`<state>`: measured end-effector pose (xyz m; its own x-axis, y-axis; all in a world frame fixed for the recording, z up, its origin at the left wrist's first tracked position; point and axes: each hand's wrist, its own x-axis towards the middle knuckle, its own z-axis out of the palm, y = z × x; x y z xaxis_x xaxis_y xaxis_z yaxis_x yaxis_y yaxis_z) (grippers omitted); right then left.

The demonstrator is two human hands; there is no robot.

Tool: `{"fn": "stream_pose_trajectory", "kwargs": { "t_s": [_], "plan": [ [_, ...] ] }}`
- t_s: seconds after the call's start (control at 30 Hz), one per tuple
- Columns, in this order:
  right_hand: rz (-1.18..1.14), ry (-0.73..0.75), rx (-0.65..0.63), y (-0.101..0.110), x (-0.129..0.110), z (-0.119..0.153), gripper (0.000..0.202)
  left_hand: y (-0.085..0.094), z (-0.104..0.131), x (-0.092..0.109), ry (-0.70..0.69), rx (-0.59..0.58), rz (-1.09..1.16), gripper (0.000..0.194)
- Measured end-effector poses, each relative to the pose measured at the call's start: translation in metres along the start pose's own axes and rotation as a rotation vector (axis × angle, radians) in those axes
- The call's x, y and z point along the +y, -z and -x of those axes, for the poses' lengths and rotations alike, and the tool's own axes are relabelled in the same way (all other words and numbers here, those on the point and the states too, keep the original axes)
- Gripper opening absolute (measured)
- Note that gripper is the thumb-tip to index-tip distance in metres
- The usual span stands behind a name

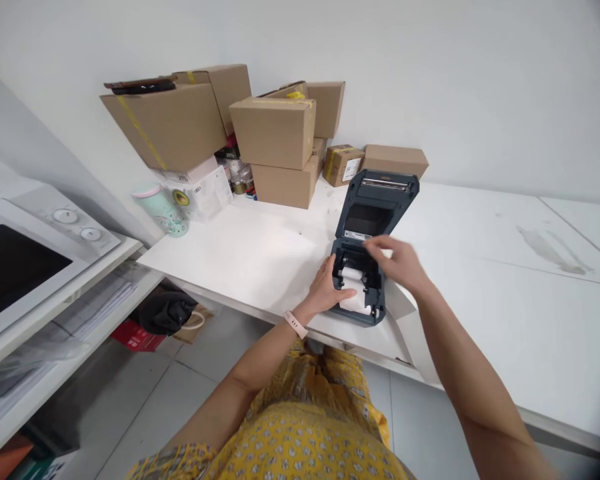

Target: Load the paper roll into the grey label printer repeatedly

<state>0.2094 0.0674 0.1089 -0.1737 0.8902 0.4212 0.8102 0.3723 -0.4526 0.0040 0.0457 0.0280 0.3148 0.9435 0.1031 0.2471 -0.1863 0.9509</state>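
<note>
A dark label printer (375,293) stands on the white table with its lid (380,200) raised. Inside it sits a white paper roll (353,274), and a strip of paper (353,300) lies over the front edge. My left hand (325,288) rests at the printer's left side, fingers apart, its thumb lying on the paper strip. Near the hinge, at the right side of the opening, is my right hand (395,261); its fingertips are pinched together, and anything between them is too small to make out.
Cardboard boxes (275,133) are stacked against the wall behind the table (240,253). A mint tumbler (163,212) stands by a white box (207,193) at the left. Further left is a microwave (25,247) on a shelf. White paper (413,333) lies right of the printer.
</note>
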Motion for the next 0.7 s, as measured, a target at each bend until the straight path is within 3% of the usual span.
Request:
{"fn": "stream_pose_trajectory", "kwargs": {
  "t_s": [0.1,0.23,0.37,0.43,0.57,0.63,0.7],
  "plan": [
    [0.158,0.089,-0.332,-0.027,0.005,0.008,0.023,0.005,-0.011,0.005,0.105,0.034,-0.006,0.101],
    [0.305,0.087,-0.524,-0.048,0.009,-0.006,0.033,0.014,-0.035,0.014,0.282,0.046,-0.167,0.092],
    [0.377,0.089,-0.643,-0.055,0.005,-0.016,0.018,0.017,-0.046,0.021,0.234,-0.02,-0.363,0.094],
    [0.38,0.086,-0.666,-0.056,0.003,-0.017,0.023,0.018,-0.045,0.022,0.189,-0.036,-0.433,0.09],
    [0.312,0.09,-0.678,-0.046,0.001,-0.021,0.043,0.019,-0.04,0.018,0.148,-0.041,-0.496,0.083],
    [0.244,0.106,-0.676,-0.028,0.003,-0.02,0.046,0.018,-0.039,0.015,0.145,-0.032,-0.509,0.082],
    [0.024,0.093,-0.602,0.001,0.009,-0.013,0.049,0.018,-0.037,0.013,0.14,-0.014,-0.491,0.08]
  ]
}}
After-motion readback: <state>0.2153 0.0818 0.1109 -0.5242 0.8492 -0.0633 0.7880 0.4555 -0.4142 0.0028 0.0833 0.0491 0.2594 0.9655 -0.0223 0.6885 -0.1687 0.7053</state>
